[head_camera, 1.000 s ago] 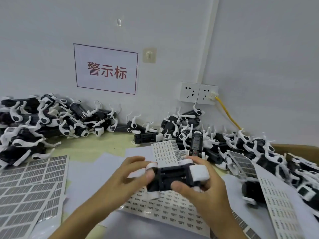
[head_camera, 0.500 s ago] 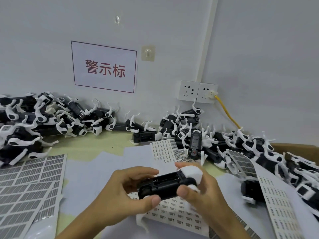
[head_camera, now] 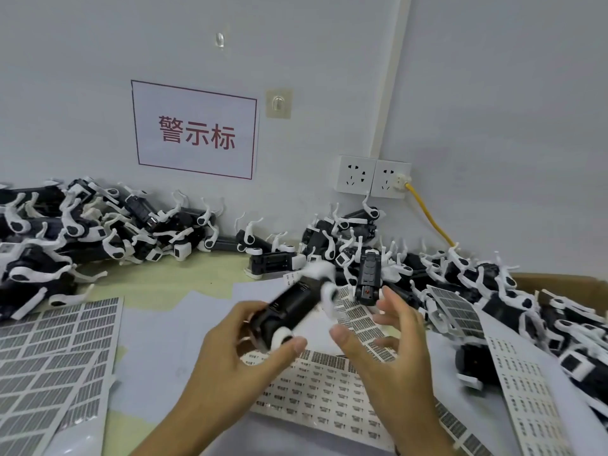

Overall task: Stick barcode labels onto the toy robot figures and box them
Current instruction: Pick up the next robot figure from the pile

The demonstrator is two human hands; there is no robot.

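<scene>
Black-bodied toy robot figure with white plastic limbs point(head_camera: 296, 307) gripped at near end by left hand point(head_camera: 237, 350), tilted up toward far right above white barcode label sheet point(head_camera: 329, 390); right hand point(head_camera: 391, 353) just beside it, fingers spread, holding nothing.

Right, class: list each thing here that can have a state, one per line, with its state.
Toy robot: held in the left hand, tilted, blurred.
Right hand: open, holding nothing.
Label sheet: lying flat under the hands, some labels gone.
Left socket: nothing plugged in.
Right socket: plug in, with the yellow cable.
Cardboard box: open.
</scene>
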